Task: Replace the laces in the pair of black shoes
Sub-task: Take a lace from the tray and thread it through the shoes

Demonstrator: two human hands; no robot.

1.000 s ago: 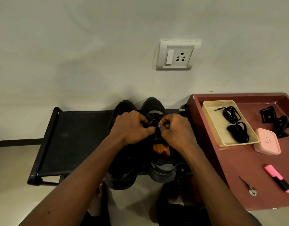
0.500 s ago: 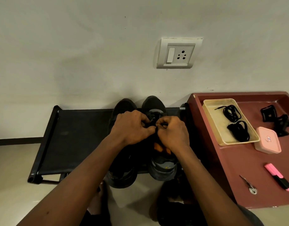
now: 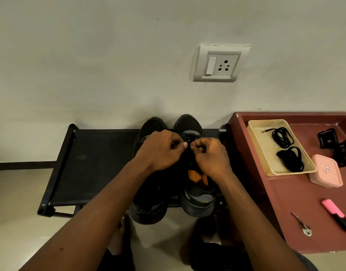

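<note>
Shoes point(image 3: 189, 124) stand side by side at the middle of the frame on a black rack point(image 3: 101, 163), toes toward the wall point(image 3: 90, 65); their heels overhang the rack's near edge, lower in the frame. We work on the one at the right of the pair, with grey panels and an orange lining; the other lies partly under our left forearm. Our left hand point(image 3: 160, 151) and right hand point(image 3: 211, 157) meet over the tongue, close together, knuckles up; both have their fingers curled, and thumb and fingertips of each pinch the black lace point(image 3: 190, 138) between them; how the lace runs through the eyelets we cannot tell, dark as it is against the dark shoe. At the right of the frame a maroon table point(image 3: 285, 202) stands just beside the rack; on its upper left part lies a cream tray point(image 3: 266, 122) holding two bundles of spare laces point(image 3: 283, 136), one above the other; a pink box point(image 3: 326, 171) sits just beside the tray's lower right corner; above the box, at the frame's right edge, are black parts point(image 3: 327, 137) whose kind we cannot make out; a pink marker point(image 3: 337, 215) with a black cap lies at the lower right, and left of it a small metal tool point(image 3: 303, 225). On the wall above the shoes, right of centre, is a white socket point(image 3: 217, 64) with a switch.
</note>
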